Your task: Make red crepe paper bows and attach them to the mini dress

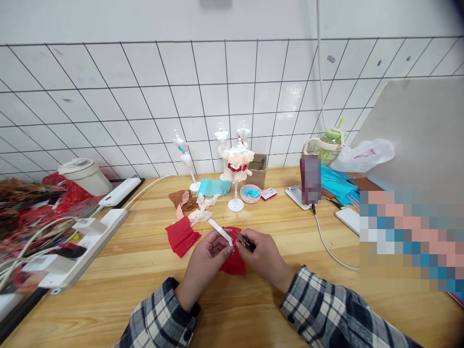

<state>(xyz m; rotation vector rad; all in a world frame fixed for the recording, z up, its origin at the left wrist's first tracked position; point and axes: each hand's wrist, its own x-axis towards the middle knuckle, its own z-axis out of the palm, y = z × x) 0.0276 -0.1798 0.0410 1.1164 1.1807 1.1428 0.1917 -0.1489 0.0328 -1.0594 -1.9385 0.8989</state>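
My left hand (214, 251) pinches a narrow white strip (219, 229), whose free end sticks up to the left. In my right hand (267, 250) is a small pair of thread snips (247, 240) with dark handles, the metal tips pointing left beside the strip's lower end. Whether the blades touch the strip I cannot tell. A red cloth piece (234, 263) is under and between both hands, partly hidden by them. Another piece of red fabric (182, 236) lies on the table just left of my left hand.
Behind the hands stand several small white mannequins (236, 200), one dressed in cream ruffles. Nearby lie blue cloth (213, 187), a pink bowl (243, 198) and a small red-and-white box (268, 194). A power strip (81, 253) is at left; a phone (311, 181) stands at right.
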